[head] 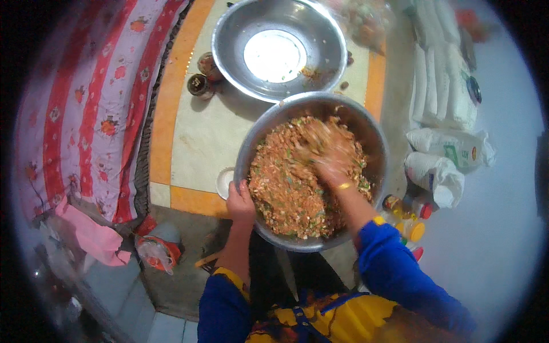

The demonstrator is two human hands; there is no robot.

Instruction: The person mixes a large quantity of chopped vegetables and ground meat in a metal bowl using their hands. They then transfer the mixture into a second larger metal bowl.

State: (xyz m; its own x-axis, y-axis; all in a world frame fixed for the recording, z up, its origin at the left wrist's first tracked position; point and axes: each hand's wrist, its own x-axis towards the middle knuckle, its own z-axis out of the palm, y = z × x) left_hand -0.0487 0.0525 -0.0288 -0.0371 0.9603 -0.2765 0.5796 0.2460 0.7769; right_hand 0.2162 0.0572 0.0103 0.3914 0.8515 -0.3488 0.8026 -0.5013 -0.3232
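Note:
A deep metal basin (315, 246) holds a chunky minced filling (287, 184), reddish-brown with green and pale bits. My left hand (241, 199) grips the basin's left rim, thumb over the edge. Deep among the filling on the upper right is my right hand (328, 158), smeared with mince and blurred by motion; whether its fingers are closed on a clump is not clear. A gold-coloured band circles the right wrist. Touching the far rim is a wider, shallower metal basin (236, 64) with food scraps inside. Partly covered by the left rim is a small white bowl (224, 183).
The basins stand on a table with an orange-edged cream top (201, 137). Two jars (200, 85) sit left of the far basin. Along the right are white sacks (446, 145) and several capped bottles (411, 229). Red-striped floral cloth (90, 107) drapes the left side.

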